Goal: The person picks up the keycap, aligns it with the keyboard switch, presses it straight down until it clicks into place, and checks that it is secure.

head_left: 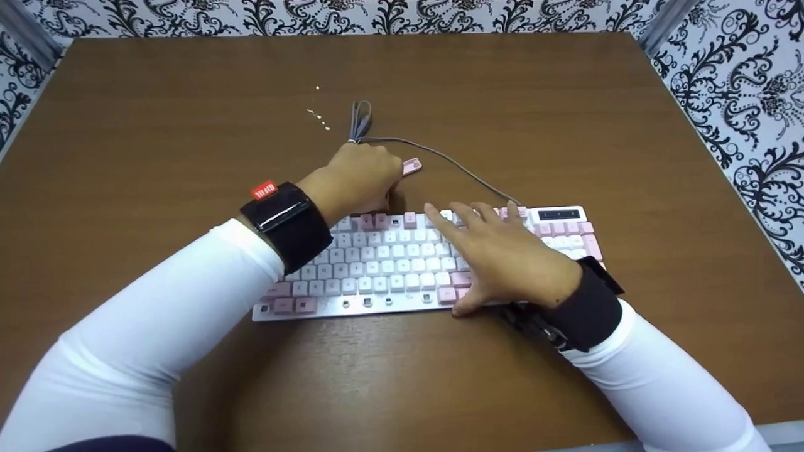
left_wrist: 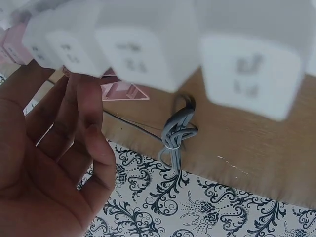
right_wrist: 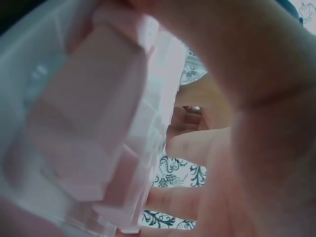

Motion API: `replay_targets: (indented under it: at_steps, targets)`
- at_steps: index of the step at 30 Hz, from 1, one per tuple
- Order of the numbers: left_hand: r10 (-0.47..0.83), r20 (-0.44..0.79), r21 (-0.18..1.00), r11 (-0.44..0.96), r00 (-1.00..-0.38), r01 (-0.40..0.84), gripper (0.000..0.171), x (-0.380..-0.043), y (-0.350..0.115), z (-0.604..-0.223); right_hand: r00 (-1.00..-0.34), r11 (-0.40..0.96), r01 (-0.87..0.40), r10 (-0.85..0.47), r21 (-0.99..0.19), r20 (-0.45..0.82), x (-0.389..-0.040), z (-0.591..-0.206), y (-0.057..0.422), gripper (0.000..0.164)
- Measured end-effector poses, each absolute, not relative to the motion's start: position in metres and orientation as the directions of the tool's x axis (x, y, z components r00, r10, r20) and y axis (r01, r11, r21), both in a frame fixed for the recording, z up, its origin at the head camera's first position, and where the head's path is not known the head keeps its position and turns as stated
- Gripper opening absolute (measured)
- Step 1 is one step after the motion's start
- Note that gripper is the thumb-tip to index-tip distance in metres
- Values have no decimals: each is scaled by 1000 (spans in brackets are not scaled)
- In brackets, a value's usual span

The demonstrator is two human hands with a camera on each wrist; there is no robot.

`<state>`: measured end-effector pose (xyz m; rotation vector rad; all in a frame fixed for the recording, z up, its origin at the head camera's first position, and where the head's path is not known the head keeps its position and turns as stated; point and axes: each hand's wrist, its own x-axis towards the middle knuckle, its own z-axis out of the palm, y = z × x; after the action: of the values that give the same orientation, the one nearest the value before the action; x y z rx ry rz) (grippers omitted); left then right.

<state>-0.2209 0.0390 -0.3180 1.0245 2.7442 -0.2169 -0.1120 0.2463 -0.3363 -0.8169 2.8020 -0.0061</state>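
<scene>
A white and pink keyboard lies on the table. My right hand spans its right part, thumb at the front edge and spread fingers reaching the back edge, so it grips the keyboard across its width. In the right wrist view, several fingers come up against the keyboard's side. Behind the keyboard's back edge, my left hand is curled at a pink keycap, whose hollow underside shows past the knuckles. The left wrist view shows the keycap beside the curled fingers; keys hide the fingertips.
A tied bundle of grey cable lies behind the left hand, and its lead runs to the keyboard's back edge. Several small pale specks dot the wooden table. Along the keyboard's front row, bare switch spots show. Patterned wallpaper stands beyond.
</scene>
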Motion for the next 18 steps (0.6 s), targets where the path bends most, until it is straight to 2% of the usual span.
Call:
replay_targets:
  at_steps: [7,13,18]
  targets:
    - [655,-134,15,751,-743,660,19,-213,28,-312,-817,845,-529,-533,-85,-221,-112,-337,244,138]
    - [669,-57,105,742,-741,662,17,-197,11,-303,-818,851,-517,-521,-87,-244,-113,-337,244,140]
    - [678,-14,203,721,-734,662,27,-181,-3,-300,-817,852,-517,-521,-87,-246,-113,-338,246,139]
